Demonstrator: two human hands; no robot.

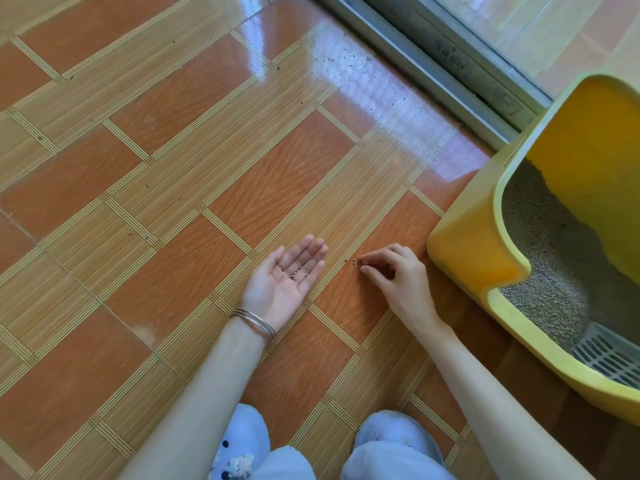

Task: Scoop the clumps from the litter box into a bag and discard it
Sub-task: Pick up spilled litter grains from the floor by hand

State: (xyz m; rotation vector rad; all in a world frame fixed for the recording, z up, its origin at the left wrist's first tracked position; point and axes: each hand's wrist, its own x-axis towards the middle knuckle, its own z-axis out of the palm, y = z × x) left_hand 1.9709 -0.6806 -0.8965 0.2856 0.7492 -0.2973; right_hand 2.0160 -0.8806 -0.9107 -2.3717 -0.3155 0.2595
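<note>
Head view: gathering spilled litter off the floor [173, 202] beside the litter box [460, 251].
Left hand [287, 275] lies palm up, fingers straight, carrying a few grains [294, 273]; right hand [394, 271] pinches 1 stray grain [355, 262] at the tile. The litter box sits just right of the right hand, its long axis running away from the person.

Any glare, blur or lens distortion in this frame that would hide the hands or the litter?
Head view: strong glare on the floor tiles by the door track, away from the work; wide-angle bending at the edges; the left hand, the right hand and the litter granules in the left palm are sharp.
</note>
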